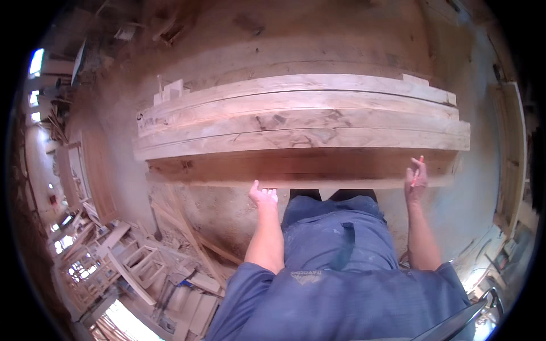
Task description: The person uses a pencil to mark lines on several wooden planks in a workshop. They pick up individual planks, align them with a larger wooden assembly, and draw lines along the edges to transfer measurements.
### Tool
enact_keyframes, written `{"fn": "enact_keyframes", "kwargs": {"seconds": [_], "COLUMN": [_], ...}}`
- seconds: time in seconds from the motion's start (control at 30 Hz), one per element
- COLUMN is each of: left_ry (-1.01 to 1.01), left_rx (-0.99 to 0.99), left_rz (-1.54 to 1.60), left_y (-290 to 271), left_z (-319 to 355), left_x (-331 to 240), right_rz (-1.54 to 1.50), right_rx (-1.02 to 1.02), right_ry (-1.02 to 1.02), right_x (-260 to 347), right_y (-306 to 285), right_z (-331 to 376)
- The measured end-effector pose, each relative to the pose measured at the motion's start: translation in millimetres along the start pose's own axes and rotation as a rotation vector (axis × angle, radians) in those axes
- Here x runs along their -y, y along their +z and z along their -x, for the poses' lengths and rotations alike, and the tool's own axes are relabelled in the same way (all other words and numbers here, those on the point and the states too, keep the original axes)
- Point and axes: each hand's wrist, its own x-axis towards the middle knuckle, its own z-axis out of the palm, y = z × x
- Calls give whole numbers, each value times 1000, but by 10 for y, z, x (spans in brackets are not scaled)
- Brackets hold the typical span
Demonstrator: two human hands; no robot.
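Head view, and straight to the action: the left hand (pixel 263 195) is up at the near edge of a brown board (pixel 307 165), left of the person's middle, fingers curled toward the wood and thumb raised. Whether it truly grips that edge or just rests against it, I cannot tell. Over to the right, the right hand (pixel 418 175) has a red pencil (pixel 421 159) pinched between its bent fingers, the tip pointing to the far side; it is held at the right part of the brown board, and contact with the wood is hard to judge.

That board runs left to right across the scene, just in front of the person, its face in shadow and its near edge catching light. Right behind it, on the far side, come the pale beams (pixel 301 122), lying side by side, with dark grain marks near their middle. Small wooden blocks (pixel 173 91) show at the far left corner, and another pale block (pixel 415 79) sits at the far right.

Now to the near left: wooden frames (pixel 145 264) with open, box-like centres lie heaped among loose pieces; what sits inside those openings is too small to make out. Along the right, a long plank (pixel 515 153) stretches from near to far.
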Motion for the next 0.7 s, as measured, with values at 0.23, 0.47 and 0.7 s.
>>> {"fn": "enact_keyframes", "kwargs": {"seconds": [0.23, 0.47, 0.7], "left_ry": [132, 379, 338], "left_rx": [104, -378, -59], "left_rz": [178, -435, -350], "left_y": [48, 750, 1525], "left_z": [-404, -273, -199], "left_x": [-954, -1476, -1663], "right_rz": [48, 223, 511], "right_rx": [258, 306, 232], "right_ry": [-292, -200, -379], "right_x": [1092, 1188, 1001], "right_y": [870, 995, 836], "right_z": [63, 54, -214]}}
